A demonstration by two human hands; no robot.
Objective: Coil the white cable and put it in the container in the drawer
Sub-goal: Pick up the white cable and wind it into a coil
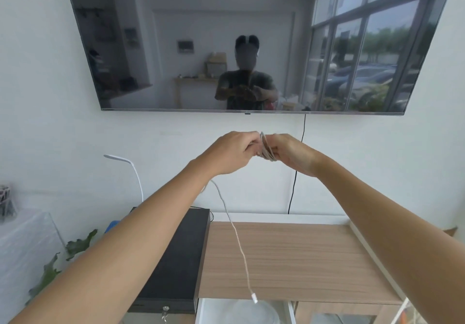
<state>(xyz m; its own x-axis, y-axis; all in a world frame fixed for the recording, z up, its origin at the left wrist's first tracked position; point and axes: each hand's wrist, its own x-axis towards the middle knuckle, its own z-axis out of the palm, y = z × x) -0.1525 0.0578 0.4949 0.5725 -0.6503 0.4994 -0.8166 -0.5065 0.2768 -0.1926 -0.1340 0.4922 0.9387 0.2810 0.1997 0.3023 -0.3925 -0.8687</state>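
Both my hands meet at frame centre: left hand (234, 151) and right hand (289, 152) pinch a small bundle of thin white cable (266, 147). Its loose tail hangs toward the open drawer (201, 311) at bottom centre, where a clear round container (251, 313) sits, contents unclear.

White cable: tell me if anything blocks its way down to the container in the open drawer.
Nothing visible does. The white cable hangs from both hands, left hand and right hand, its plug dangling right above the clear container in the drawer.
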